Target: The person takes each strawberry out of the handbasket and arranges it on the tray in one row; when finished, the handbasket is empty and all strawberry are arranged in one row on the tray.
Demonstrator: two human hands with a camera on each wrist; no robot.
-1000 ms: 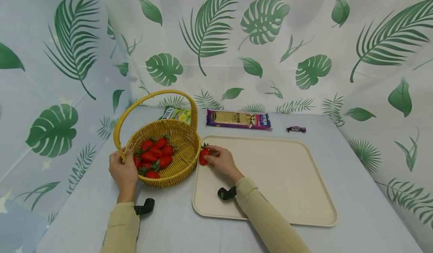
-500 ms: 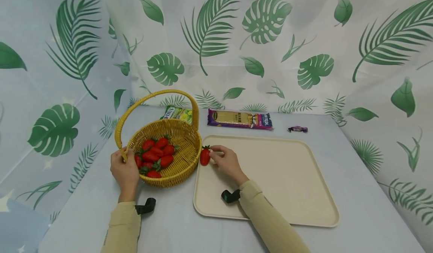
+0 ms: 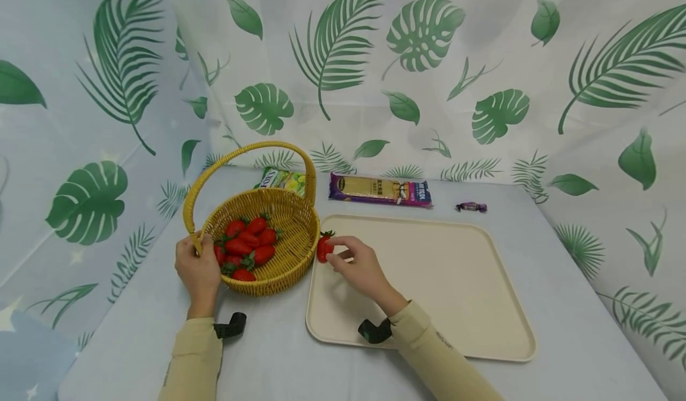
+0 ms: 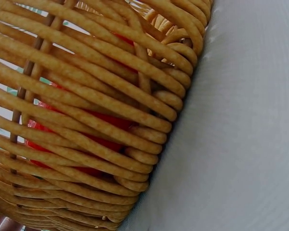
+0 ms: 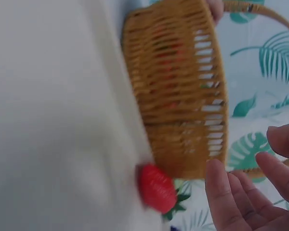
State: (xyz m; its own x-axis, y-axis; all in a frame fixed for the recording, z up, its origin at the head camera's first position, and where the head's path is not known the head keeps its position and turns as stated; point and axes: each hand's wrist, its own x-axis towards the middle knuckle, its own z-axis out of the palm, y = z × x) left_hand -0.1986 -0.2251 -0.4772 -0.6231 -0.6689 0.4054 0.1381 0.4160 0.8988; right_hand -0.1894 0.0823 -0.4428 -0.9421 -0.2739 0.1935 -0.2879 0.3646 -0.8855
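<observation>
A yellow woven basket (image 3: 292,234) with a tall arched handle stands on the left of the table, several red strawberries (image 3: 262,255) heaped in its left half. My left hand (image 3: 198,273) grips the basket at its left rim, by the foot of the handle. One strawberry (image 3: 323,249) lies by the left edge of the beige tray (image 3: 429,288), close to the basket. Just right of that strawberry is my right hand (image 3: 361,268), fingers and thumb parted and holding nothing. In the right wrist view, the same strawberry (image 5: 156,188) sits apart from the fingertips (image 5: 215,169).
Behind the basket lies a green and yellow packet (image 3: 283,180), partly hidden by it. A long purple and gold food package (image 3: 377,189) lies behind the tray, with a small purple wrapped candy (image 3: 471,207) to its right. Leaf-printed cloth walls rise at the back and sides.
My right hand has let go of the strawberry and drawn back to the right and toward me. The strawberry stays at the tray's left edge. My left hand keeps its grip on the basket.
</observation>
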